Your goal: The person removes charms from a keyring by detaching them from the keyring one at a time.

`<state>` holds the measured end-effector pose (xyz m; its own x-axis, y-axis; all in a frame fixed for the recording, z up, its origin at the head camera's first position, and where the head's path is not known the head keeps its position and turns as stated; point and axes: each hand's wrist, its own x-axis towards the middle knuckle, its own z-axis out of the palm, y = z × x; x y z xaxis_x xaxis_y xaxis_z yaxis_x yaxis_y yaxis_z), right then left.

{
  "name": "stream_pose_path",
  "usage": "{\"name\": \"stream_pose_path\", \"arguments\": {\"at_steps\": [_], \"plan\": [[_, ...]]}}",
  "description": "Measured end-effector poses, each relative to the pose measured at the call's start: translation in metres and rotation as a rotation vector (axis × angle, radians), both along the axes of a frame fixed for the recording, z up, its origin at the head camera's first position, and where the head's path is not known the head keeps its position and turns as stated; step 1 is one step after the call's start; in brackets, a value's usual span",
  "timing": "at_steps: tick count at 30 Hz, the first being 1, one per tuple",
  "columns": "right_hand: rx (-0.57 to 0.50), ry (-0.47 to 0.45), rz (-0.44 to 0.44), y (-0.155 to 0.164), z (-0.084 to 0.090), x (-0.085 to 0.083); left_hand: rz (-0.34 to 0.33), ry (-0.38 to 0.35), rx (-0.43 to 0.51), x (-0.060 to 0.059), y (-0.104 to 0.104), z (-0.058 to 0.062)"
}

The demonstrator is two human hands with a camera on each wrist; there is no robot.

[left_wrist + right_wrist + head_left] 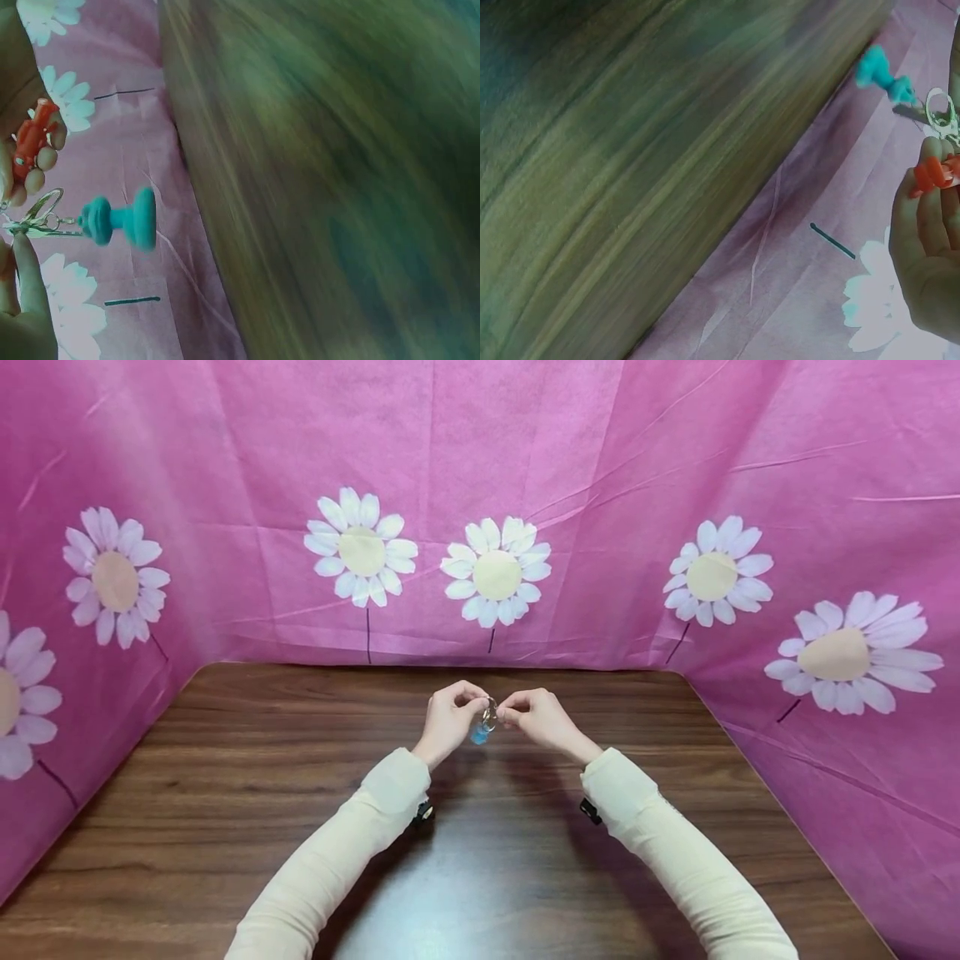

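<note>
Both hands are raised close together above the table. My left hand (447,720) pinches a gold-coloured metal key ring (51,206) between thumb and fingertip. From the ring a teal charm (116,219) with rounded lobes dangles; it looks blue in the head view. Opposite it, my right hand (546,720) has its fingers curled around a small red figure charm (34,139), its thumb and fingertips close to the ring's side. In the right wrist view the red charm (934,175) lies against those fingers. Whether the red charm is linked to the ring is hidden by the fingers.
A dark brown wooden table (300,777) extends beneath both arms. Pink cloth (585,443) printed with white daisies encloses the back and sides. Small black devices (590,811) sit under the cream sleeves at the wrists.
</note>
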<state>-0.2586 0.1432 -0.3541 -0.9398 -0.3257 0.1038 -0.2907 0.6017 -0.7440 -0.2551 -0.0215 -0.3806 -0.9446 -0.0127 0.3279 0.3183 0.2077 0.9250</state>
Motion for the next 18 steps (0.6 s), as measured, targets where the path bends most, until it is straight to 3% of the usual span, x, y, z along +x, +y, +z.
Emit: {"name": "stream_pose_path", "arguments": {"at_steps": [10, 18], "plan": [[-0.024, 0.003, -0.002, 0.0017, -0.0045, 0.0004, -0.018, -0.131, 0.147, 0.0028, 0.005, -0.0022], [-0.047, -0.011, -0.02, 0.0004, -0.0028, 0.0, -0.039, -0.113, 0.146, -0.0005, 0.0008, -0.0035]]}}
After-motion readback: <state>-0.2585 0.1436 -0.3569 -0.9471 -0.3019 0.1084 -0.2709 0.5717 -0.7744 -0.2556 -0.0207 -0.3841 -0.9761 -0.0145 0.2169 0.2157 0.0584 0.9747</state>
